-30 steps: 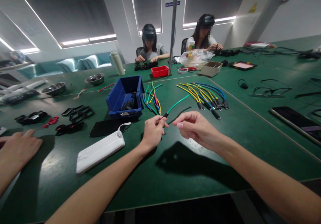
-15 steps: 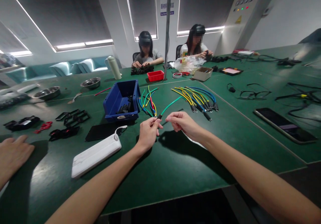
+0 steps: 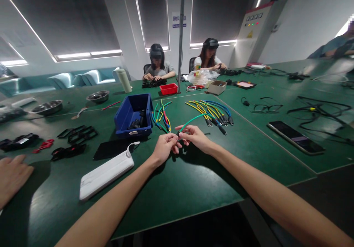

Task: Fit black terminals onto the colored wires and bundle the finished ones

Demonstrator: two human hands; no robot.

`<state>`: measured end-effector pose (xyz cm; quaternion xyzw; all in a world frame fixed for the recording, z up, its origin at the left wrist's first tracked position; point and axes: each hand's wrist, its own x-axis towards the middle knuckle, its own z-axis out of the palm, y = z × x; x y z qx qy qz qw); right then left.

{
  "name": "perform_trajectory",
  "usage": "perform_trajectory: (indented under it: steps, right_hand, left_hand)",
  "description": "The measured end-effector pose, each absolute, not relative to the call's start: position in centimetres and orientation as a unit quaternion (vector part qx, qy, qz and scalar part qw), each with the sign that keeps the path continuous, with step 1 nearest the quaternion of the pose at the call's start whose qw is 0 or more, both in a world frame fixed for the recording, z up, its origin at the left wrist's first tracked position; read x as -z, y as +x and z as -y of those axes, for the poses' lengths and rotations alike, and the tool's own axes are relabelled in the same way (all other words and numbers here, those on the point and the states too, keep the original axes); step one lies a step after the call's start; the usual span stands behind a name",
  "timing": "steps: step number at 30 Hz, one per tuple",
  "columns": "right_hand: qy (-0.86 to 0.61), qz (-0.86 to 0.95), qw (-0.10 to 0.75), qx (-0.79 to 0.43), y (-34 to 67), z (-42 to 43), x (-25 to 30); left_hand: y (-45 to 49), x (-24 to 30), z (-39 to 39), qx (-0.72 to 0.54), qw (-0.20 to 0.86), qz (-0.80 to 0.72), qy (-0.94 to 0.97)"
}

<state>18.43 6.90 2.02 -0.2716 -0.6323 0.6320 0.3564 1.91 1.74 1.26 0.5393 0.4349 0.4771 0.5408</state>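
Note:
Between my hands runs a green cable (image 3: 193,120) with a black sleeve near its end. My left hand (image 3: 163,146) pinches that sleeved end, which the fingers mostly cover. My right hand (image 3: 195,138) is closed on the same cable, its fingertips touching the sleeve close to the left fingers. Beyond them on the right lies a bundle of yellow and blue cables (image 3: 211,110) with black sleeves and metal lugs. Behind my left hand is a smaller bundle of mixed-colour cables (image 3: 163,116), beside a blue bin (image 3: 120,119) with black pieces inside.
A white power bank (image 3: 106,177) and a black phone-like slab (image 3: 110,149) lie to the left. Another person's hand (image 3: 13,178) rests at the left edge. A smartphone (image 3: 295,136) and glasses (image 3: 267,108) lie right. A pole (image 3: 181,44) rises behind a red tray (image 3: 168,89).
My right hand has moved left to meet the left hand and now closes on the cable beside the sleeve. The green cable arches higher, and the view has shifted slightly.

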Motion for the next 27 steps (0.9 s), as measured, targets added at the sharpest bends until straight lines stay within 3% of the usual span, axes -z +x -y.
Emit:
perform_trajectory:
  steps: [9,15,18,23,27]
  right_hand:
    - [-0.259,0.621,0.348,-0.652,18.7,-6.9,-2.2]
    - [-0.28,0.617,0.353,-0.645,18.7,-7.5,-1.7]
    - [-0.291,0.62,0.355,-0.636,18.7,-7.9,-1.4]
    - [-0.312,0.616,0.365,-0.625,18.9,-8.2,-1.3]
    - [-0.317,0.608,0.371,-0.627,19.1,-8.5,-1.3]
  left_hand:
    - [1.2,-1.3,-2.0,-0.44,0.603,-0.395,0.536]
    - [1.6,-1.0,-1.9,-0.432,0.574,-0.422,0.553]
    - [2.1,-0.8,-1.6,-0.429,0.493,-0.478,0.587]
    - [2.5,-1.0,-0.7,-0.389,0.231,-0.55,0.702]
    - [2.5,-1.3,-0.4,-0.342,0.158,-0.565,0.734]
